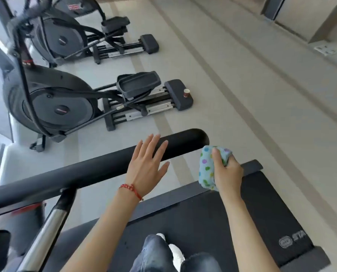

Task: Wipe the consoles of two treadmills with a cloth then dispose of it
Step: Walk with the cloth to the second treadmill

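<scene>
My right hand (227, 173) grips a bunched light-blue cloth (208, 167) with coloured dots, held above the rear part of the treadmill belt (203, 222). My left hand (147, 163), with a red bracelet at the wrist, is spread flat with straight fingers over the black padded handrail (85, 171) of the treadmill; whether it touches the rail is unclear. No treadmill console is in view. My legs in dark jeans and white shoes stand on the belt at the bottom.
Two black elliptical trainers (52, 101) (65, 36) stand on the grey floor to the left. A small paper cup (186, 93) sits on the rear foot of the nearer one. A metal-fronted unit (301, 20) is at the top right.
</scene>
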